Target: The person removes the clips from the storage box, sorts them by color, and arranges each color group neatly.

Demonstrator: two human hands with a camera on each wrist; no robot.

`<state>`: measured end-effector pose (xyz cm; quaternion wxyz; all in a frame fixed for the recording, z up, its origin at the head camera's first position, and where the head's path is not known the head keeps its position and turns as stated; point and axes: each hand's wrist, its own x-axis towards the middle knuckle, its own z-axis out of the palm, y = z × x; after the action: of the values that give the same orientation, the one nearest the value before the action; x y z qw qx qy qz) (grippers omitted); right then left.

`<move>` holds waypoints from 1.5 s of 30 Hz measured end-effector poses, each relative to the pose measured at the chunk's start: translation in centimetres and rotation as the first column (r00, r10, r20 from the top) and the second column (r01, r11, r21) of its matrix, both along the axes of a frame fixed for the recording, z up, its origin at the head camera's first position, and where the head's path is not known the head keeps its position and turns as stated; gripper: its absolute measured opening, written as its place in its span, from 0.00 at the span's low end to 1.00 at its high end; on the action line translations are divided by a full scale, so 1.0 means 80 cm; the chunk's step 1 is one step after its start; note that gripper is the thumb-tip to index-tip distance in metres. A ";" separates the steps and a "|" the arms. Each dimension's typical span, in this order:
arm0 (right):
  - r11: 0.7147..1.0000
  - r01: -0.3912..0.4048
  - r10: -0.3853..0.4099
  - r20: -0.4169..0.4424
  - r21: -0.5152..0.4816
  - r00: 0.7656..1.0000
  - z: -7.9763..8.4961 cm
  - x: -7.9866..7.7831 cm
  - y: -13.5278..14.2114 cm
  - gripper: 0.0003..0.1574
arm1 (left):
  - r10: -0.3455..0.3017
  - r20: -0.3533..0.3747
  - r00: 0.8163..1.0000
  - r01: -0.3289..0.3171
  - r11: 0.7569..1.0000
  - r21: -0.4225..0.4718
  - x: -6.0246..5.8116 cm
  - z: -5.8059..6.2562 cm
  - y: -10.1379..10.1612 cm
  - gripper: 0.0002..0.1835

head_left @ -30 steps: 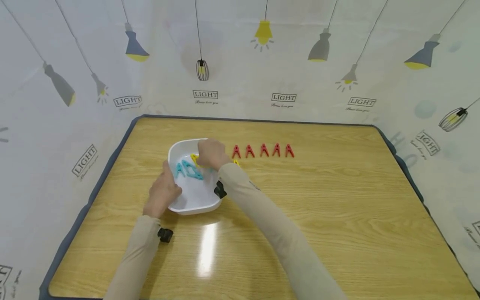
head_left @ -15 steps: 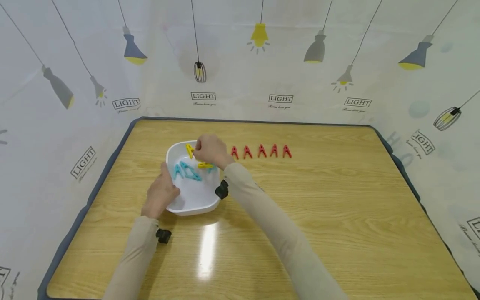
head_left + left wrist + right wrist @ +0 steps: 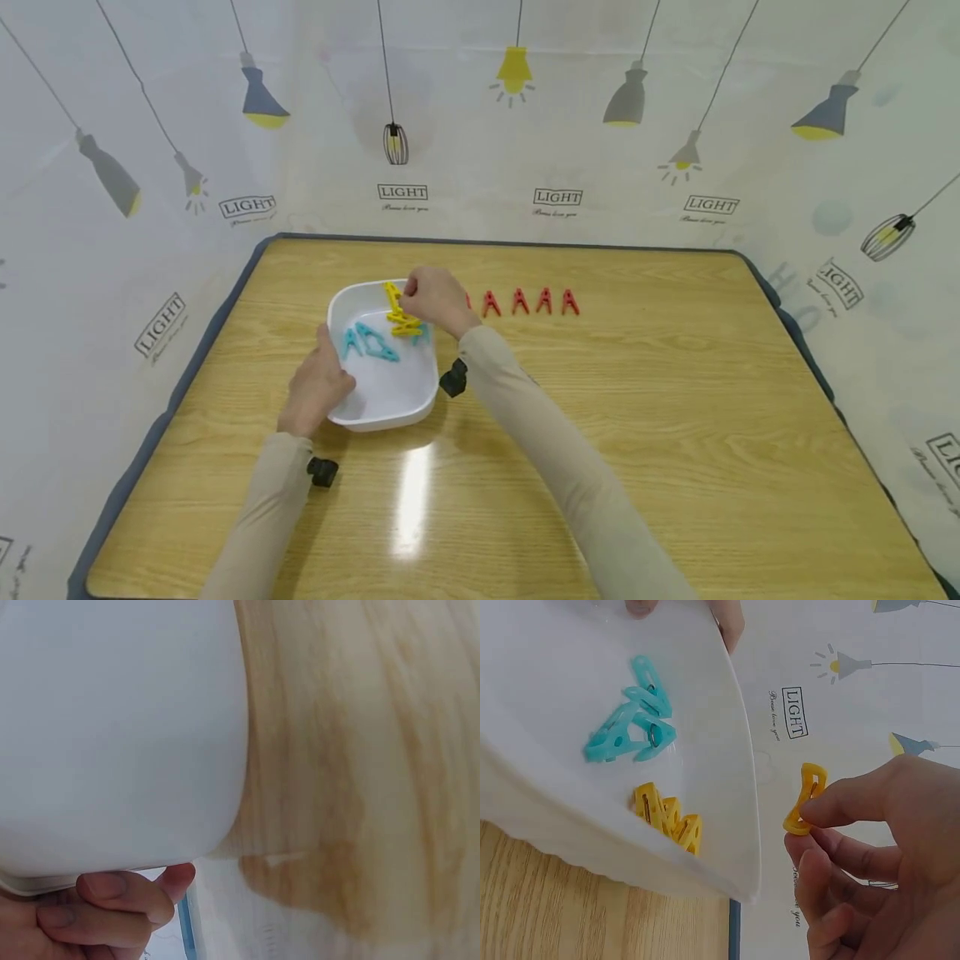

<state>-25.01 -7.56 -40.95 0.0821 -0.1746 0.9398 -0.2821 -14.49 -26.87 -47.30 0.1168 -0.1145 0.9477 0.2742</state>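
A white plastic basin (image 3: 390,392) stands on the table. My left hand (image 3: 317,383) grips its left rim, thumb on the inside; the left wrist view shows curled fingers (image 3: 112,907) against the outer wall. My right hand (image 3: 438,300) is over the basin's far right side, pinching a yellow clothespin (image 3: 807,799) between thumb and fingertips. Inside lie several teal clothespins (image 3: 377,342) and a small cluster of yellow clothespins (image 3: 667,817), below the held one. The right hand partly hides the basin's far right corner in the head view.
A row of red clothespins (image 3: 520,302) lies on the wooden table (image 3: 637,400) right of the basin; the right hand partly covers the leftmost. Behind the table hangs a pale wall cloth (image 3: 465,150) printed with lamps.
The right hand has lifted a yellow clothespin up within the basin and then shifted a little right, uncovering more yellow clothespins below. The left hand keeps its hold on the rim.
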 end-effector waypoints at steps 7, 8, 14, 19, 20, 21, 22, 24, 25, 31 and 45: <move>1.000 0.020 -0.020 0.000 -0.005 1.000 0.000 -0.001 0.016 0.08 | 0.011 0.020 1.000 -0.011 1.000 0.017 -0.002 0.001 -0.002 0.57; 1.000 0.021 -0.021 0.000 -0.006 1.000 0.000 -0.001 0.018 0.08 | 0.013 0.023 1.000 -0.014 1.000 0.020 -0.002 0.001 -0.002 0.57; 0.999 0.042 -0.042 0.008 0.003 0.999 -0.004 -0.001 0.029 0.08 | 0.020 0.053 0.998 -0.022 0.999 0.044 -0.002 0.001 0.001 0.57; 0.999 0.049 -0.049 0.006 0.005 0.999 -0.006 0.000 0.039 0.06 | 0.016 0.047 0.999 -0.018 0.999 0.038 0.000 -0.001 0.003 0.56; 0.999 0.049 -0.049 0.005 0.006 0.999 -0.006 0.001 0.042 0.06 | 0.016 0.045 0.999 -0.018 0.999 0.038 0.000 -0.001 0.003 0.56; 0.999 0.047 -0.047 0.008 -0.002 0.999 -0.005 0.001 0.045 0.06 | 0.016 0.044 0.999 -0.018 0.999 0.037 0.000 -0.001 0.004 0.56; 0.999 0.046 -0.046 0.007 -0.004 0.999 -0.005 0.002 0.049 0.06 | 0.020 0.047 0.999 -0.022 0.999 0.040 0.000 -0.001 0.004 0.56; 0.999 0.046 -0.045 0.008 -0.013 0.999 -0.005 0.003 0.055 0.06 | 0.023 0.053 0.998 -0.025 0.999 0.043 -0.001 -0.001 0.005 0.56; 0.999 0.045 -0.044 0.009 -0.018 0.999 -0.005 0.003 0.058 0.06 | 0.024 0.054 0.998 -0.026 0.999 0.043 -0.001 -0.001 0.005 0.57; 0.998 0.049 -0.049 0.006 -0.035 0.999 -0.011 0.004 0.074 0.05 | 0.018 0.051 0.999 -0.020 0.999 0.044 0.000 -0.001 0.005 0.57; 0.994 0.086 -0.085 0.008 -0.069 0.996 -0.034 0.009 0.111 0.07 | 0.031 0.082 0.996 -0.037 0.997 0.072 0.000 -0.001 0.008 0.58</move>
<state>-24.27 1.30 -43.71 0.0662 -0.1362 0.9359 -0.3181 -14.50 -26.24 -47.42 0.1547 -0.1370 0.9293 0.3060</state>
